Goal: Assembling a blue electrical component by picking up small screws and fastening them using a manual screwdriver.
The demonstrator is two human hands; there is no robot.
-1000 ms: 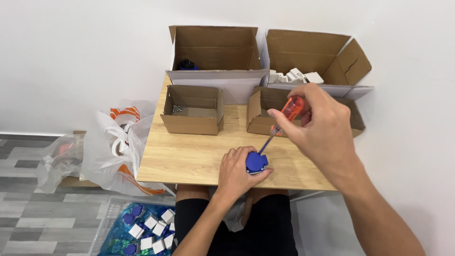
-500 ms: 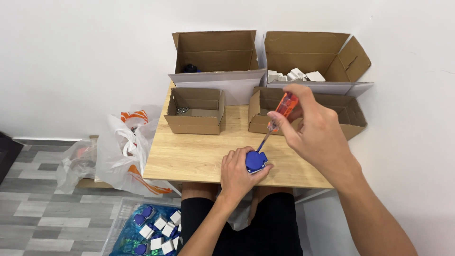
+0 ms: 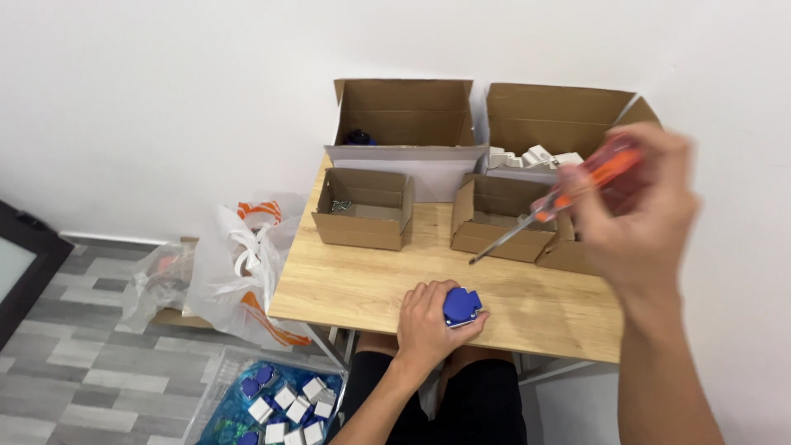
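Observation:
My left hand [image 3: 427,323] grips a round blue socket part [image 3: 461,306] resting on the wooden table [image 3: 362,284] near its front edge. My right hand [image 3: 638,210] is raised at the right and holds a screwdriver [image 3: 554,202] with an orange handle. Its metal tip points down-left and hangs in the air well above the blue part, in front of a small open cardboard box [image 3: 503,218].
Two large open cardboard boxes [image 3: 402,124] [image 3: 550,124] stand against the wall; the right one holds white parts. A small box [image 3: 365,208] contains screws. Plastic bags [image 3: 235,264] lie left of the table. A bin [image 3: 276,400] of blue and white parts sits on the floor.
My right hand has lifted the screwdriver up and to the right, off the blue part. My left hand stays on the part. The view has shifted left.

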